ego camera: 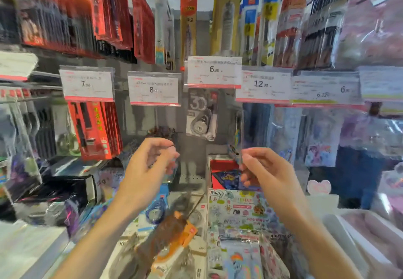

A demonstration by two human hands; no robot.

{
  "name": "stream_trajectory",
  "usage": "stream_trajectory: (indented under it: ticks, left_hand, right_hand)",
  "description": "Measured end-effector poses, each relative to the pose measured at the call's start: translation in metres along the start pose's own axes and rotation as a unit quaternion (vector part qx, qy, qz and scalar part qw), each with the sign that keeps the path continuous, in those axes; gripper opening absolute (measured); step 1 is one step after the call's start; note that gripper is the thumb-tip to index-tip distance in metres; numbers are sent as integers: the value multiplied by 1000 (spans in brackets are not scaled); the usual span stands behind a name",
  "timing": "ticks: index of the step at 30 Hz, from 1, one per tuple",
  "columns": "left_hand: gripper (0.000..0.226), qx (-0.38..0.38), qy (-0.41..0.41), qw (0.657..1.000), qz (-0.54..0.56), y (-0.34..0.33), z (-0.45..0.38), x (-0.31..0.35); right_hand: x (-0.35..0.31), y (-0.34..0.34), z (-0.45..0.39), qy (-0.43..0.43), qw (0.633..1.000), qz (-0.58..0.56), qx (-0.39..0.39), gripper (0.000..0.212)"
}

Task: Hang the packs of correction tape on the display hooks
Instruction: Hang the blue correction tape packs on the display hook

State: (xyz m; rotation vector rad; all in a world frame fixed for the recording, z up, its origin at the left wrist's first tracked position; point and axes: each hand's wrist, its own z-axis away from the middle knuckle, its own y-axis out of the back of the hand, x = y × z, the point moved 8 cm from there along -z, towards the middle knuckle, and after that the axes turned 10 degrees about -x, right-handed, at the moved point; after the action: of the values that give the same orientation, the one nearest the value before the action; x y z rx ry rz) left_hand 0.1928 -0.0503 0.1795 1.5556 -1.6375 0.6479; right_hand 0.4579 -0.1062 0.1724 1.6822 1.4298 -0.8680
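One pack of correction tape [201, 115] hung on its hook under the 6.00 price tag [214, 72], at twelve o'clock from your hands and well above them. More packs lay loose in the pile on the shelf [165, 224] at six o'clock, between your forearms: a blue dispenser pack [156, 212] and an orange-carded one [174, 241] showed among them, blurred.

Your left hand [150, 169] was half curled, thumb and fingertips drawn together, and seemed to pinch the top of a clear-fronted pack; the blur left me unable to tell for certain. Your right hand [265, 169] was pinched too, apparently on a thin edge of clear packaging near one o'clock from it, but I could not tell what that edge belonged to.

You should have judged these packs light and easy to lift with two fingers. The card back looked fairly stiff, the clear plastic front slick and slightly springy, so a grip on the blister would likely slide. The better hold was at the card's top edge, just beside the hang hole, thumb in front and forefinger behind, leaving the hole free for the hook. Bending the card there might tear the hole.
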Motion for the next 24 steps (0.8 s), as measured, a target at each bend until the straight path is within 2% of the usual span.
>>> stream_trajectory:
  ticks: [11, 16, 24]
  left_hand:
    - [12, 5, 41, 998, 57, 41, 75, -24]
    - [16, -1, 47, 995, 86, 85, 81, -44]
    - [13, -26, 63, 996, 63, 178, 74, -78]
  right_hand:
    - [18, -49, 56, -33, 999, -30, -1, 10]
    - [15, -89, 57, -31, 999, -11, 16, 11]
    - [15, -170, 41, -45, 998, 33, 32, 10]
